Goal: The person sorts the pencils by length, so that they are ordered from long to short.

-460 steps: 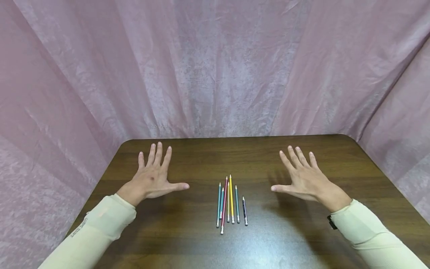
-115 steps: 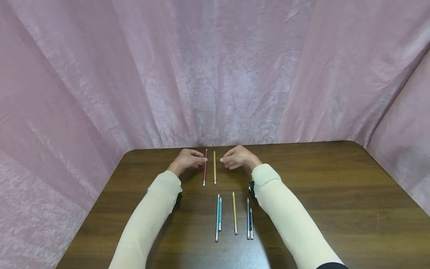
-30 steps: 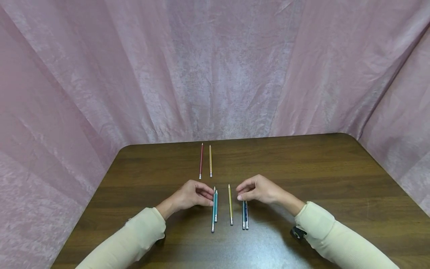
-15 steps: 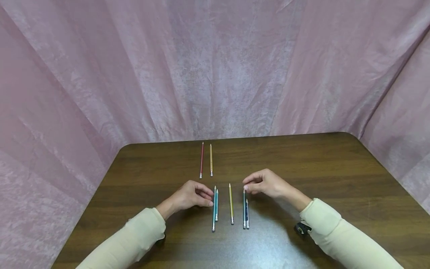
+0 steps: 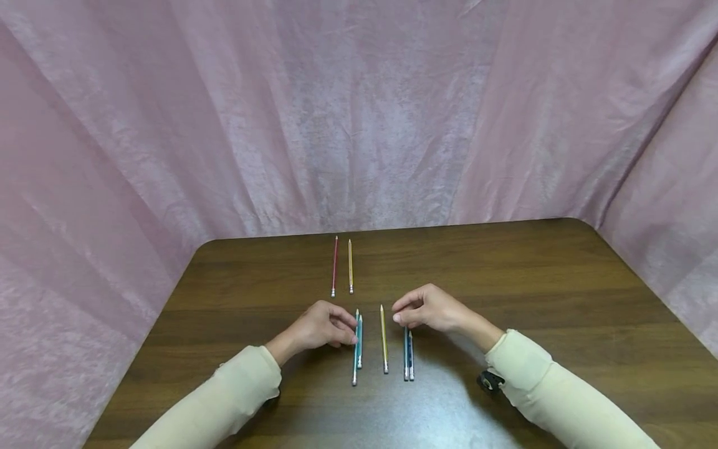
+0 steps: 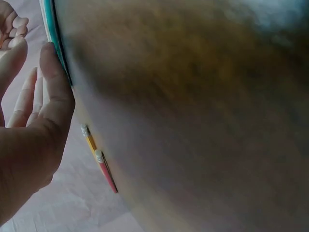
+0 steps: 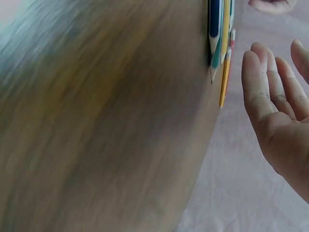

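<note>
My left hand (image 5: 320,327) is at the left side of a long teal pencil (image 5: 354,362), its thumb and fingers loosely bent and a fingertip right at the pencil's edge. A shorter teal pencil (image 5: 360,349) lies against that one. My right hand (image 5: 434,308) hovers at the tip end of a dark green pencil (image 5: 406,358), hiding its point in the head view. Its fingers are relaxed with nothing between them, as the right wrist view shows. A navy pencil (image 7: 214,19) lies alongside the dark green one. Between the hands is a yellow-green pencil (image 5: 384,340).
Farther back on the brown wooden table (image 5: 505,268) lie a red pencil (image 5: 335,268) and an orange-yellow pencil (image 5: 350,268), side by side with erasers toward me. A pink curtain (image 5: 359,125) hangs behind the table's far edge.
Since the oldest frame, the red and orange-yellow pencils have moved to the back and the others have spread into groups. Lately my right hand shifted right, then back left; the left stayed by the teal pencils.
</note>
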Tool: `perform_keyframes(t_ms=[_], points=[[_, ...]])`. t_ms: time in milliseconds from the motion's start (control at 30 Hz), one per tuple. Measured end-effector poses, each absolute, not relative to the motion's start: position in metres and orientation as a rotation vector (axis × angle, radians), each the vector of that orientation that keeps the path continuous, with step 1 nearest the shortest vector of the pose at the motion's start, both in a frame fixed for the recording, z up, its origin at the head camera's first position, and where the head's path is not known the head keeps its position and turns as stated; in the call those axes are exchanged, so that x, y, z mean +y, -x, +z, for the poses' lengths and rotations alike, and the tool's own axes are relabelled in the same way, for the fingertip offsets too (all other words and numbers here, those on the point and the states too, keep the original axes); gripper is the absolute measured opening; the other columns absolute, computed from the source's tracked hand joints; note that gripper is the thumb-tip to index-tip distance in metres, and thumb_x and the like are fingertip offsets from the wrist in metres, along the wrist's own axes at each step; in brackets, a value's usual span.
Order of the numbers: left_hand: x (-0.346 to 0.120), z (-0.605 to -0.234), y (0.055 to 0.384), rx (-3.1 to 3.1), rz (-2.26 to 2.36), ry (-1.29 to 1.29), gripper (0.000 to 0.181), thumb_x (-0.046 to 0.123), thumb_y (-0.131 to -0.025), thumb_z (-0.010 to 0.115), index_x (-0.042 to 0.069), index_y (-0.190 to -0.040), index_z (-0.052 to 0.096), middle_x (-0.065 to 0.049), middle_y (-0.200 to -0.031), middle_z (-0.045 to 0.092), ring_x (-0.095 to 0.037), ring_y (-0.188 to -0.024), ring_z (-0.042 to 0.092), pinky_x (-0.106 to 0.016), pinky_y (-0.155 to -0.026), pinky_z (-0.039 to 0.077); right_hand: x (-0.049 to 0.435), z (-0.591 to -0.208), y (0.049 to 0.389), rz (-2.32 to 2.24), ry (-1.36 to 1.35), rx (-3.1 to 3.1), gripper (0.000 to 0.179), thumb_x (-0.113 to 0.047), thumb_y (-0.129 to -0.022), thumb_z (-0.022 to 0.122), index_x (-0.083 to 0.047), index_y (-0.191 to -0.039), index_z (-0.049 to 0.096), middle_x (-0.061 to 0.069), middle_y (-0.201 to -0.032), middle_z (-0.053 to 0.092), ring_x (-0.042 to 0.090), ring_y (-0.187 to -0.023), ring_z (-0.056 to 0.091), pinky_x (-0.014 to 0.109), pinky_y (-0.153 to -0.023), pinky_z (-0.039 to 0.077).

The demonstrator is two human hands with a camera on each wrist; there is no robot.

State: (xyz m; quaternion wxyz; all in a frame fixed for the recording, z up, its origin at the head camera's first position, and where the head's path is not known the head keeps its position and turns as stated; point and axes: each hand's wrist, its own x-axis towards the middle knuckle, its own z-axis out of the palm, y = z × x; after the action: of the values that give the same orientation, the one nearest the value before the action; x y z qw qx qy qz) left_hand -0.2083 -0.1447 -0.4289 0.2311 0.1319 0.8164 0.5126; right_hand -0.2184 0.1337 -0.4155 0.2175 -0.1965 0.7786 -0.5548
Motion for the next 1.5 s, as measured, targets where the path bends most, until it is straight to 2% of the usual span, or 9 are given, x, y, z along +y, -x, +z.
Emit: perform_keyframes(t_ms=[167,300,567,833,1000,1300,1500], points=[[-0.14,-0.43,0.209,2.378,1.325,-0.295,0.018,0.006,-0.078,0.085,0.0,-0.091,0.076,-0.006,-0.075,0.074,-0.012,-0.065,0.068,-0.029,-0.058,0.06,0.121,-0.416,0.218,-1.49,0.483,2.151,0.026,-0.004,-0.091,0.072,0.014,-0.109,0.068,0.021,-0.089,0.073,0.029,-0.082,0.072,0.039,-0.076,0.062],[-0.136,-0.431,0.209,2.468,1.245,-0.244,0.013,0.009,-0.076,0.086,0.004,-0.082,0.076,-0.003,-0.065,0.07,-0.011,-0.06,0.066,-0.027,-0.054,0.058,0.111,-0.419,0.219,-1.466,0.434,2.142,0.019,-0.002,-0.09,0.072,0.012,-0.102,0.07,0.02,-0.084,0.072,0.025,-0.075,0.071,0.038,-0.072,0.063],[-0.13,-0.429,0.211,2.505,1.119,-0.231,0.013,0.01,-0.078,0.085,0.007,-0.07,0.075,0.0,-0.056,0.067,-0.009,-0.052,0.064,-0.023,-0.049,0.056,0.095,-0.422,0.223,-1.41,0.364,2.171,0.007,0.002,-0.086,0.074,0.008,-0.087,0.071,0.013,-0.073,0.071,0.016,-0.064,0.068,0.034,-0.065,0.063],[-0.127,-0.426,0.211,2.387,1.143,-0.131,0.012,0.0,-0.081,0.075,0.002,-0.07,0.07,-0.006,-0.059,0.068,-0.011,-0.05,0.065,-0.026,-0.049,0.058,0.079,-0.426,0.221,-1.288,0.175,2.25,0.01,0.0,-0.083,0.079,0.003,-0.076,0.072,0.01,-0.063,0.069,0.011,-0.052,0.064,0.028,-0.056,0.061],[-0.125,-0.425,0.212,2.401,1.101,-0.133,0.015,0.003,-0.081,0.076,0.002,-0.068,0.068,-0.007,-0.058,0.068,-0.011,-0.049,0.065,-0.027,-0.049,0.059,0.069,-0.424,0.218,-1.163,0.167,2.341,0.018,-0.008,-0.081,0.083,-0.001,-0.069,0.072,0.009,-0.058,0.067,0.013,-0.049,0.066,0.026,-0.051,0.059],[-0.129,-0.428,0.211,2.396,1.112,-0.117,0.016,0.003,-0.083,0.074,0.001,-0.069,0.067,-0.007,-0.058,0.067,-0.011,-0.049,0.064,-0.027,-0.049,0.059,0.06,-0.421,0.215,-1.077,0.2,2.379,0.015,0.003,-0.079,0.07,0.0,-0.065,0.069,0.01,-0.056,0.067,0.017,-0.048,0.067,0.026,-0.048,0.059],[-0.135,-0.431,0.21,2.373,1.187,-0.1,0.011,0.002,-0.083,0.069,0.001,-0.072,0.068,-0.006,-0.059,0.067,-0.011,-0.051,0.065,-0.026,-0.05,0.059,0.061,-0.42,0.216,-1.024,0.193,2.399,0.018,0.001,-0.08,0.072,0.0,-0.063,0.068,0.009,-0.056,0.067,0.014,-0.046,0.065,0.025,-0.048,0.058]])
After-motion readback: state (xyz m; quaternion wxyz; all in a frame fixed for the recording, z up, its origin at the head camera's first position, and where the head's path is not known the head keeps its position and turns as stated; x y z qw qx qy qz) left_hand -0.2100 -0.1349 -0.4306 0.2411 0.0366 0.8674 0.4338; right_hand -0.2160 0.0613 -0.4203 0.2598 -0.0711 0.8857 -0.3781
